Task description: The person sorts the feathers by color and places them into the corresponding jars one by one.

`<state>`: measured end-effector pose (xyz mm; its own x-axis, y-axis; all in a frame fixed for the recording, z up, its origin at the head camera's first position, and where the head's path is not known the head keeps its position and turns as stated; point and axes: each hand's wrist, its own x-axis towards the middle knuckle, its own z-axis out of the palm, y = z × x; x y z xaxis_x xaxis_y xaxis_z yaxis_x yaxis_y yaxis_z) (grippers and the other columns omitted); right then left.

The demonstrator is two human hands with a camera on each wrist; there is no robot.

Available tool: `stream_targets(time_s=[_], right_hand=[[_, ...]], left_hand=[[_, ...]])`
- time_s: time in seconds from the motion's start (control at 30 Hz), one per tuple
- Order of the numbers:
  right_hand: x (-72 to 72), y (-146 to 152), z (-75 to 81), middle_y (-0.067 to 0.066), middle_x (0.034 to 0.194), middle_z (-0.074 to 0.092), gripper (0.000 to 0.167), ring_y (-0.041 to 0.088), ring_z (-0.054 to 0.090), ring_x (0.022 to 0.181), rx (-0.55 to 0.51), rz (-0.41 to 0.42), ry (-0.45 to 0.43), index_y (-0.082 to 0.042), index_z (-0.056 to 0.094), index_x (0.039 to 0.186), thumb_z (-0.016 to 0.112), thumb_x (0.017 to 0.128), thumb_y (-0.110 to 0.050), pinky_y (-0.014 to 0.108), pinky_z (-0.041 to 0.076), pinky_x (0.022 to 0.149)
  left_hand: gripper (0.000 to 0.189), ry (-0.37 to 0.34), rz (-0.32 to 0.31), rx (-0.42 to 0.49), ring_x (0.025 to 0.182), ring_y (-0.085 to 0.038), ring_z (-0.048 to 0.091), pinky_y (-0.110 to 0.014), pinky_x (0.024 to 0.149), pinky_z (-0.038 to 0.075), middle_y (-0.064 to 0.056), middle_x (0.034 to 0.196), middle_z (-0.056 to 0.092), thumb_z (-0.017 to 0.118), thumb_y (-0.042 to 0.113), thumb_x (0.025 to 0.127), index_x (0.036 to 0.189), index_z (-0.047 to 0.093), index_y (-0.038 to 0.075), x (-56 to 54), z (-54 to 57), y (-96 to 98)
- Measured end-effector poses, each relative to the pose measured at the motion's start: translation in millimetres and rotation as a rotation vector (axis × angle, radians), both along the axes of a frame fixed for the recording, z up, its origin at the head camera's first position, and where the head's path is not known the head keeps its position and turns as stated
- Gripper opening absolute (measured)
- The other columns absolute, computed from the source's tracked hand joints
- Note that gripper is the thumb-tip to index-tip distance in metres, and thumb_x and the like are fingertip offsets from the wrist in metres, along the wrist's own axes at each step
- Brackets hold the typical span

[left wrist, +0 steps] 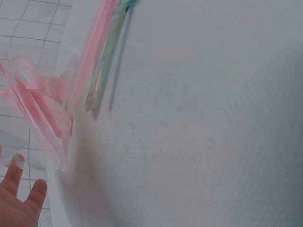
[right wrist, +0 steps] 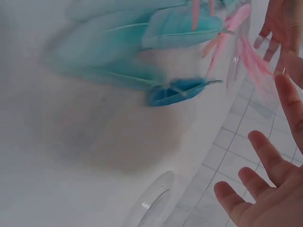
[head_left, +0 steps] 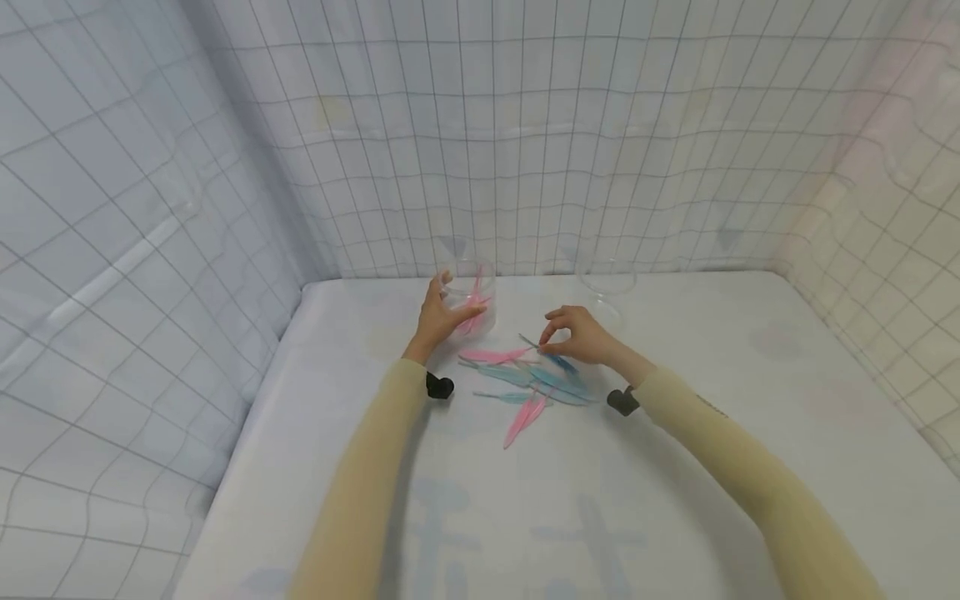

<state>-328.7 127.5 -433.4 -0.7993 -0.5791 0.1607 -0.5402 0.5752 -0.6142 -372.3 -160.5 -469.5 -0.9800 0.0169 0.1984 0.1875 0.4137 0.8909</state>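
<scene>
Left hand (head_left: 439, 320) gripping a clear jar (head_left: 462, 290) near the far edge of the table (head_left: 705, 358); right hand (head_left: 579, 335) at a dark blue feather (head_left: 559, 362), mid-table, its grip indeterminable. Probable step: picking up that feather; next move would require a firm shaft pinch.

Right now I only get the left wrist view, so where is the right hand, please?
Observer: The head view shows the right hand at the dark blue feather.
Operator: Of all the loose feathers, which colour lies lowest in the head view?
Observer: Pink; a pink feather reaches lowest.
Operator: Anything clear outside my picture?
Observer: Yes, a clear round piece beyond the right hand.
</scene>
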Motion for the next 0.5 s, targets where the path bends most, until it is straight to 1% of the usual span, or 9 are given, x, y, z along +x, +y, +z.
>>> stream_targets(time_s=[0.1, 0.23, 0.33, 0.5], right_hand=[[5.7, 11.2, -3.3, 0.027, 0.13, 0.05, 0.009, 0.042, 0.037, 0.127, 0.005, 0.034, -0.078, -0.012, 0.072, 0.084, 0.078, 0.08, -0.017, 0.061, 0.017, 0.105], [13.1, 21.7, -8.4, 0.024, 0.138, 0.043, 0.009, 0.043, 0.025, 0.133, 0.03, 0.032, -0.185, -0.014, 0.073, 0.085, 0.078, 0.08, -0.019, 0.062, 0.012, 0.105], [15.1, 25.6, -14.7, 0.023, 0.141, 0.041, 0.009, 0.045, 0.018, 0.135, 0.051, 0.052, -0.207, -0.015, 0.074, 0.087, 0.077, 0.081, -0.019, 0.063, 0.008, 0.105], [17.6, 28.0, -22.1, 0.021, 0.143, 0.039, 0.008, 0.046, 0.012, 0.136, 0.079, 0.07, -0.233, -0.015, 0.076, 0.089, 0.076, 0.081, -0.015, 0.064, 0.005, 0.105]], left_hand=[[0.098, 0.001, -0.002, -0.001, 0.133, -0.03, 0.03, -0.05, 0.101, 0.033, -0.004, 0.148, 0.032, 0.082, 0.039, 0.073, 0.147, 0.024, 0.009, -1.3, 0.8, -0.7], [0.098, -0.007, -0.006, -0.003, 0.133, -0.03, 0.029, -0.05, 0.102, 0.033, -0.003, 0.148, 0.032, 0.082, 0.039, 0.073, 0.147, 0.024, 0.01, -1.3, 1.8, -0.9], [0.098, -0.008, -0.003, 0.001, 0.133, -0.03, 0.029, -0.05, 0.102, 0.033, -0.003, 0.148, 0.032, 0.082, 0.038, 0.073, 0.147, 0.024, 0.011, -0.7, 2.3, -0.9], [0.099, -0.018, -0.003, 0.006, 0.133, -0.03, 0.029, -0.05, 0.102, 0.032, -0.003, 0.149, 0.031, 0.083, 0.039, 0.073, 0.147, 0.024, 0.01, 0.6, 2.4, -0.2]])
